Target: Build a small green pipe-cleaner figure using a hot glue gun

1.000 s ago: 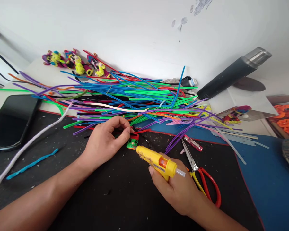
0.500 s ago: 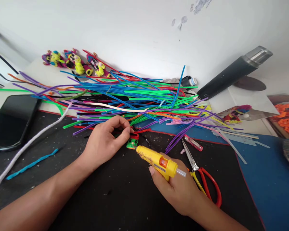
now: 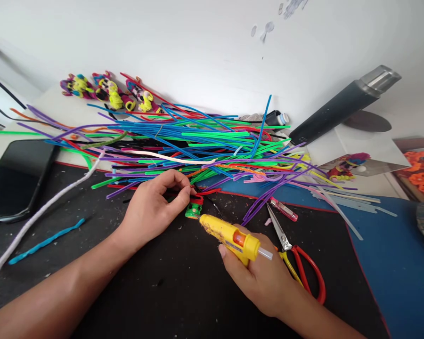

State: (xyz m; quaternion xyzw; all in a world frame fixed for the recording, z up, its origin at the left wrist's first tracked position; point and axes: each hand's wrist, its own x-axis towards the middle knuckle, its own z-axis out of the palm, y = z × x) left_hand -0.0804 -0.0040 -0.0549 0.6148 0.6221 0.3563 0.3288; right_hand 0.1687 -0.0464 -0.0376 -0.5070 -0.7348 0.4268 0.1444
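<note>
My right hand (image 3: 259, 270) is wrapped round a yellow hot glue gun (image 3: 222, 230), with a clear glue stick (image 3: 265, 253) poking out of its back end. The gun's nozzle touches or nearly touches the lower edge of a small green and red pipe-cleaner piece (image 3: 194, 208). My left hand (image 3: 159, 200) pinches the upper part of that piece between thumb and forefinger; the fingers partly hide it. Just beyond my left hand lies a wide pile of coloured pipe cleaners (image 3: 183, 136).
Scissors (image 3: 286, 245) and a pink-capped small tube (image 3: 284, 209) lie to the right, near loose glue sticks (image 3: 353, 205). A dark flask (image 3: 342, 108) stands behind. On the left are a phone (image 3: 19, 179), a white strip (image 3: 42, 212) and a blue twist (image 3: 47, 241). Pipe-cleaner dolls (image 3: 109, 92) lie behind.
</note>
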